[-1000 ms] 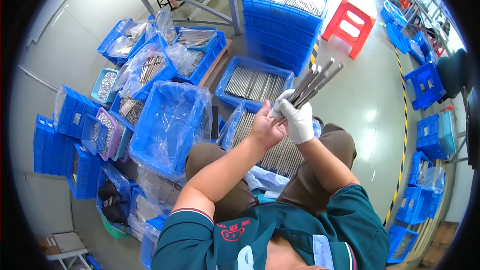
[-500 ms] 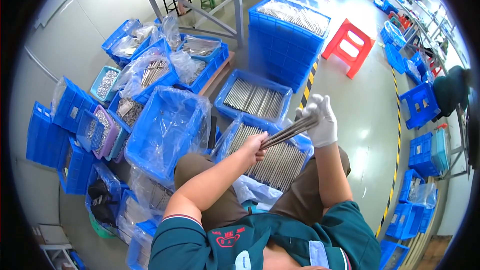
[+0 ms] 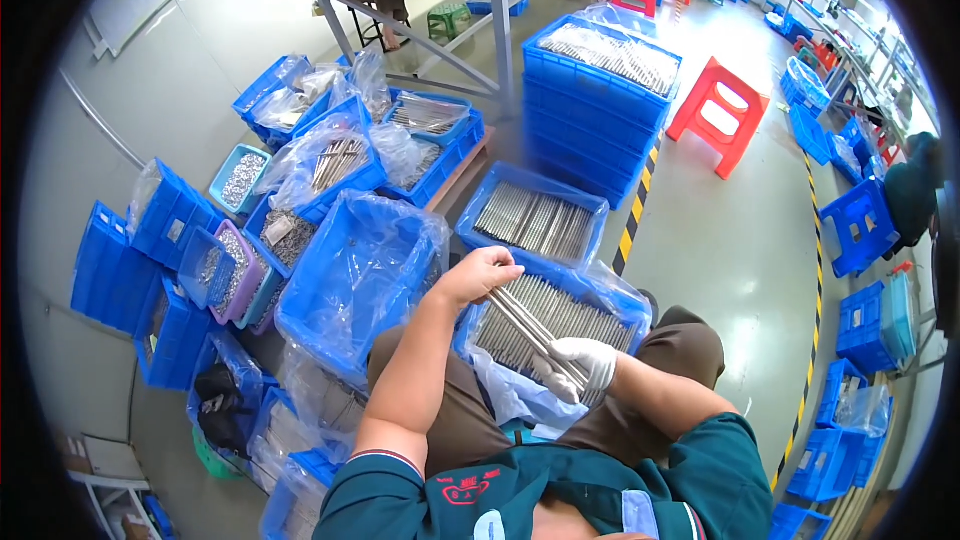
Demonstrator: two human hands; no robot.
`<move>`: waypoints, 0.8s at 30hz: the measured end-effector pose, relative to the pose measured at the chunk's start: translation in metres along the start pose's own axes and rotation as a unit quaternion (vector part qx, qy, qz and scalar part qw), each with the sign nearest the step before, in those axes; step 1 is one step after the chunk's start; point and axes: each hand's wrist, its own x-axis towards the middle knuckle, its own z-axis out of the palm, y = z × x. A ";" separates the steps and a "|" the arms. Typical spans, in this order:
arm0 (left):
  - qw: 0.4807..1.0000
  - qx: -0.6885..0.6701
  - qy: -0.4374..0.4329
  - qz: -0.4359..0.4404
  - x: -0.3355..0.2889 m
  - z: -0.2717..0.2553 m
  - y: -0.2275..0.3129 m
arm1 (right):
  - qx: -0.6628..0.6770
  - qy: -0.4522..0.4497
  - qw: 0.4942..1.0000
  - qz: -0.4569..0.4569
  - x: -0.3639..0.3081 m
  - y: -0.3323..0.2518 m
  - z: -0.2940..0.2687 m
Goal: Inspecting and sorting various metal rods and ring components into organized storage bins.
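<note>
A small bundle of long thin metal rods (image 3: pixel 527 324) slants between my hands. My bare left hand (image 3: pixel 478 275) is closed around its upper left end. The white-gloved right hand (image 3: pixel 582 366) is closed round the lower right end, near my right knee. Under the bundle, a blue crate (image 3: pixel 640 312) lined with clear plastic holds rows of similar metal rods (image 3: pixel 575 318). Just beyond it stands another blue crate (image 3: pixel 603 230) of neatly laid rods (image 3: pixel 535 220). The rods' exact kind is too small to make out.
To my left is a large blue crate (image 3: pixel 300 310) lined with plastic film. Beyond it are crates of metal parts and a purple basket (image 3: pixel 240 285). Stacked blue crates (image 3: pixel 590 130) rise ahead, beside a red stool (image 3: pixel 718 118). Other people sit far off.
The bundle has turned from rising rightward to sloping down rightward. My right hand has come down and closed on its lower end; my left hand has moved up and left. The view has shifted slightly.
</note>
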 end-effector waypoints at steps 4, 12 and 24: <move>1.000 0.007 0.001 0.008 0.002 0.008 -0.002 | 0.047 0.022 0.998 -0.021 0.011 0.016 0.009; 0.879 0.251 0.395 0.089 0.032 0.000 -0.042 | -0.057 0.244 0.968 0.032 0.012 0.005 0.029; 0.930 -0.365 0.031 0.028 0.001 0.003 -0.009 | -0.322 0.464 0.770 -0.298 -0.023 -0.051 0.021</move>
